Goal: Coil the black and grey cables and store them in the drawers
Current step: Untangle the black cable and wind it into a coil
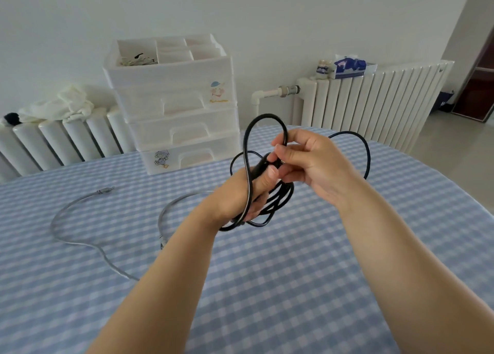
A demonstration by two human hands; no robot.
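Both hands are up over the checked tablecloth (pixel 267 286). The left hand (pixel 240 193) grips a bundle of black cable (pixel 278 201) loops, thumb clamped on top. Just beside it, touching, the right hand (pixel 310 161) pinches a strand of that cable, one loop arching above its fingers. Down left of the left hand, the grey cable (pixel 77 242) lies loose. Beyond both hands stands the drawer unit (pixel 181 113), drawers closed.

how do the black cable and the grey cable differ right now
The black cable is held up in loops by both hands, left hand and right hand; the grey cable lies loose and untouched on the table. Black is partly coiled, grey sprawls uncoiled. Neither is in the drawers.
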